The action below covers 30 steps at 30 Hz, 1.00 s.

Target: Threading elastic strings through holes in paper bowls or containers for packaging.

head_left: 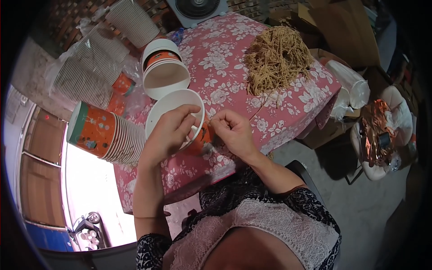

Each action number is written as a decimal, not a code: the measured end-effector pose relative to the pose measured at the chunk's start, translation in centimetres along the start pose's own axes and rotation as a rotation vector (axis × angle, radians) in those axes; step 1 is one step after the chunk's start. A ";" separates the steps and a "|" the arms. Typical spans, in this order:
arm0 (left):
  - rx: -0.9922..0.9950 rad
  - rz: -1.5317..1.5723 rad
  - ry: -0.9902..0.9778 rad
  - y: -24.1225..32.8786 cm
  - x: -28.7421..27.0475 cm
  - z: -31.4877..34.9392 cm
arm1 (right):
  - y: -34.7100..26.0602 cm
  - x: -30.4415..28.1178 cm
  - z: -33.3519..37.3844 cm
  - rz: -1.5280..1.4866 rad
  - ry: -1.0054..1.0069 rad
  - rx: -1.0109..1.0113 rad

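Note:
A white-lined orange paper bucket [154, 114] lies tipped at the table's near edge, its mouth facing me. My left hand [168, 132] reaches over its rim, fingers curled inside the mouth and gripping it; the thumb is partly hidden. Against the bucket's orange outer wall, my right hand [234, 133] is closed in a pinch. A thin tan cord [258, 110] runs from beside that hand toward a large tangled pile of cords [279, 58] at the far right of the table. The pinched end is too small to make out.
A nested stack of orange buckets [96, 130] lies left of my hands. More buckets [166, 76] lie farther back, beside plastic-wrapped stacks [81, 83]. A flowered pink tablecloth [220, 96] covers the table. A fan [198, 9] stands behind, cardboard boxes [351, 31] at right.

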<state>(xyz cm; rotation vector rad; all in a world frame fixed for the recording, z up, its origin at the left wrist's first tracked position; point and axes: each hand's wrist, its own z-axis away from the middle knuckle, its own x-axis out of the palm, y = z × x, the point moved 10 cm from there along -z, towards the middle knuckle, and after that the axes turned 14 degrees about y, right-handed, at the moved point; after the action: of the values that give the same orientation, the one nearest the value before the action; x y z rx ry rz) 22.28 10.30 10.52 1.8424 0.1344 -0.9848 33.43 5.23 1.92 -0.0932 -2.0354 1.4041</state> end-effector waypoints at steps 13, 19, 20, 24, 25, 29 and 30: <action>0.279 -0.321 0.497 5.3 -2.7 4.1 | -3.0 -0.4 1.8 -0.064 -0.016 -0.059; 0.685 -0.566 0.453 9.7 0.7 5.4 | -4.7 -0.4 2.5 -0.071 -0.034 -0.087; 0.688 -0.568 0.454 9.7 0.9 5.6 | -4.9 -0.4 2.6 -0.074 -0.034 -0.089; 0.558 -0.352 0.427 7.8 0.9 5.6 | -6.6 0.2 3.3 0.021 -0.089 -0.330; 0.519 -0.218 0.433 7.4 0.6 5.6 | -6.9 0.4 3.5 0.036 -0.095 -0.390; 0.628 -0.214 0.331 8.3 0.8 6.3 | -5.7 0.5 3.8 0.028 -0.097 -0.352; 0.635 -0.264 0.354 8.0 0.7 6.4 | -4.8 0.6 3.8 0.009 -0.120 -0.289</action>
<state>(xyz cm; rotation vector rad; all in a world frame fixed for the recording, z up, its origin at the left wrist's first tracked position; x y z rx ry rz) 23.12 0.94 14.71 2.6311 0.3124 -0.9325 32.29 0.41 5.55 -0.1450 -2.3299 1.1362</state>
